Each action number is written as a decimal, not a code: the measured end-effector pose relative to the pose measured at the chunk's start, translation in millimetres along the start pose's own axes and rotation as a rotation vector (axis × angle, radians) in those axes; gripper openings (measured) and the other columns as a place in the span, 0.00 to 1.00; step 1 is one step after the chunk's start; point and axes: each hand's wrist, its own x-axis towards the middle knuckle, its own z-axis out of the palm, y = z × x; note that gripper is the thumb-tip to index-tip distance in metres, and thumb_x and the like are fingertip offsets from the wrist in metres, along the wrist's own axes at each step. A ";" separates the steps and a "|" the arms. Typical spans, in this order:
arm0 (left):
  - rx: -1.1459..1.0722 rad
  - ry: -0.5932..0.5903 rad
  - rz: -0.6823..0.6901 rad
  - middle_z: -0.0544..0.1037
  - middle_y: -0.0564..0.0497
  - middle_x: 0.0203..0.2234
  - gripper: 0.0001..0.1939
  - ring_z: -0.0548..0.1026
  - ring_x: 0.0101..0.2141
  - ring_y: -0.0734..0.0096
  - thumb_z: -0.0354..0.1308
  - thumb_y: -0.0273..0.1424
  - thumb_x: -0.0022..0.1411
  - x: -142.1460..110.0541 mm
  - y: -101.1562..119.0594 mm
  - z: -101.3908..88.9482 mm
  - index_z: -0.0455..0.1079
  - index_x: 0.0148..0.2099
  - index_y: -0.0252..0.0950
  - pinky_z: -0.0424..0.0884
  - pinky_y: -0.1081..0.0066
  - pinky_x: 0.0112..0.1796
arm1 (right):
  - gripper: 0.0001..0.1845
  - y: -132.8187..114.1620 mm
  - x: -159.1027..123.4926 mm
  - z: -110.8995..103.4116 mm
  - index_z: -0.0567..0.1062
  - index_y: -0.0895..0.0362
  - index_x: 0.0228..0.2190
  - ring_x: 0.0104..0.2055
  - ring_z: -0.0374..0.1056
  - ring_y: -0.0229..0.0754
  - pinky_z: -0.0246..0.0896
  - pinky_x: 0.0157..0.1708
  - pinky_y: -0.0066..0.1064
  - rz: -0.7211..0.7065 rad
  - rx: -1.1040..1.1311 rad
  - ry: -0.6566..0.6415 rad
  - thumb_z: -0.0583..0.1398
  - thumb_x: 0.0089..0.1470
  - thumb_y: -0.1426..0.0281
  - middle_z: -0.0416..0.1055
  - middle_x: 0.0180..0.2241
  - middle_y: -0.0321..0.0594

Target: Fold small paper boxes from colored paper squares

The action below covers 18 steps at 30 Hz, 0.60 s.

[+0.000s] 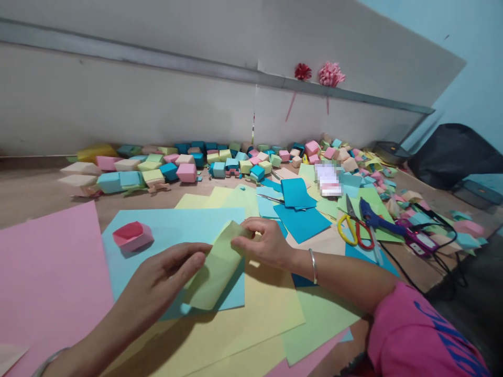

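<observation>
Left hand [165, 269] and right hand [271, 243] pinch pale-green paper [218, 267], not yet box-shaped; behind, many folded paper boxes [187, 173] look finished.

From the head we look forward and down, close over both hands [168, 271], across the tabletop [27, 188] to the white panel [137, 99] beyond.

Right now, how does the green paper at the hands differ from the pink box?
The green paper is a longer, flatter piece; the pink box has folded walls and an open top.

The right hand pinches the green paper, the left hand at its edge; the pink box sits on the blue sheet.

Both look like paper.
</observation>
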 end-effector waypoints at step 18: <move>-0.219 -0.113 -0.250 0.82 0.49 0.30 0.22 0.76 0.29 0.63 0.64 0.47 0.49 9.8 -14.6 0.5 0.79 0.42 0.39 0.72 0.72 0.27 | 0.15 4.5 -5.0 3.2 0.74 0.57 0.29 0.36 0.70 0.39 0.65 0.38 0.31 -0.234 0.010 0.001 0.65 0.52 0.57 0.75 0.32 0.42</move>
